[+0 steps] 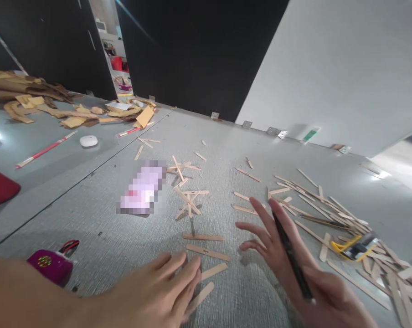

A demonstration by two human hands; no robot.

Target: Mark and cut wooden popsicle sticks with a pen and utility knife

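My left hand (pixel 158 287) reaches in from the bottom left, open, with its fingers stretched flat on the grey table (pixel 100 237). Its fingertips touch a flat wooden stick (pixel 199 297), and three more sticks (pixel 208 252) lie just beyond it. My right hand (pixel 265 241) is at the bottom right with its fingers spread forward. A black pen (pixel 293 262) runs across its palm and is held there. A small cluster of joined sticks (pixel 188 200) stands on the table ahead of both hands.
Several loose sticks (pixel 329 209) and a yellow-black cutter (pixel 354 246) lie to the right. A magenta device with red and black wires (pixel 50 264) sits at the left. A blurred pink object (pixel 142 189), a white puck (pixel 89 140) and cardboard scraps (pixel 55 105) lie farther back.
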